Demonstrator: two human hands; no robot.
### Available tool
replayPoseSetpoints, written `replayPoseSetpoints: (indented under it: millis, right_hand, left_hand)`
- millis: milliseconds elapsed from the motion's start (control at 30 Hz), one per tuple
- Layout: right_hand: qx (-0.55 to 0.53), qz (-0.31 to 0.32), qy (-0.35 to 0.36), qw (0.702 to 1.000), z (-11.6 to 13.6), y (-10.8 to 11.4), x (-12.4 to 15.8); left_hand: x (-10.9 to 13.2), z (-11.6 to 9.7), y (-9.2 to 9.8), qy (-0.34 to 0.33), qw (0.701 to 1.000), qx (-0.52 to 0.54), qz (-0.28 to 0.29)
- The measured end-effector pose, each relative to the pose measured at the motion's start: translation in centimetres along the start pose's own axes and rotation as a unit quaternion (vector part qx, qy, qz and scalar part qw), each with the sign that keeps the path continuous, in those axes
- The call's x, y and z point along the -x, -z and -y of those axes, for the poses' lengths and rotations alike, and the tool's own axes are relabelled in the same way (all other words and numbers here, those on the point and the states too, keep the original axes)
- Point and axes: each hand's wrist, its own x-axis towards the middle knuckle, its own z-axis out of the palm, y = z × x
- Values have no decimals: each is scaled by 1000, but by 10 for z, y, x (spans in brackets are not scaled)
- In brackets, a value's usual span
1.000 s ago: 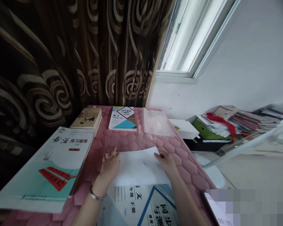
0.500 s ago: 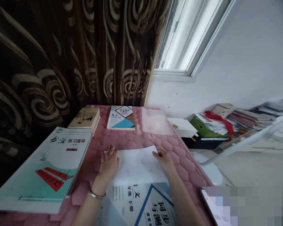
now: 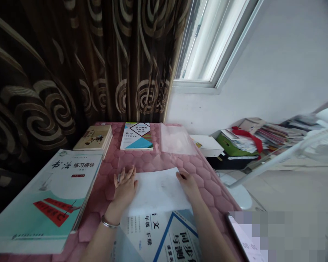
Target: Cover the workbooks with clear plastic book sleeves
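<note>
A white sheet (image 3: pixel 158 189) lies on the pink quilted table top (image 3: pixel 150 162), over the far part of a blue and white workbook (image 3: pixel 164 236) in front of me. My left hand (image 3: pixel 125 187) rests flat on the sheet's left edge with fingers spread. On the sheet's right edge lies my right hand (image 3: pixel 189 185), its fingers stretched and pressed against the paper. A silver bangle sits on my left wrist.
A large teal and white book (image 3: pixel 51 196) lies at the left. A beige book (image 3: pixel 94 137), a small colourful workbook (image 3: pixel 137 135) and a clear plastic sleeve (image 3: pixel 176 140) lie at the far edge by the dark curtain. Stacked papers (image 3: pixel 257 138) sit right of the table.
Both hands have stayed on the sheet's edges, sliding slightly away from me. The camera has shifted a little to the right.
</note>
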Motion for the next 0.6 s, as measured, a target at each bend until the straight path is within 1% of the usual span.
replayPoseSetpoints:
  millis: [133, 367, 500, 600]
  right_hand:
    - [-31, 29, -17, 999, 3, 3, 2]
    - [-46, 14, -13, 999, 5, 5, 1]
    - [-59, 23, -17, 998, 8, 6, 1]
    - [-74, 29, -29, 996, 14, 8, 2]
  left_hand:
    - [1, -1, 1, 9, 1000, -7, -13]
    - [9, 0, 12, -8, 1000, -8, -18]
    - [11, 1, 16, -20, 1000, -4, -20]
    - [10, 1, 18, -19, 1000, -2, -12]
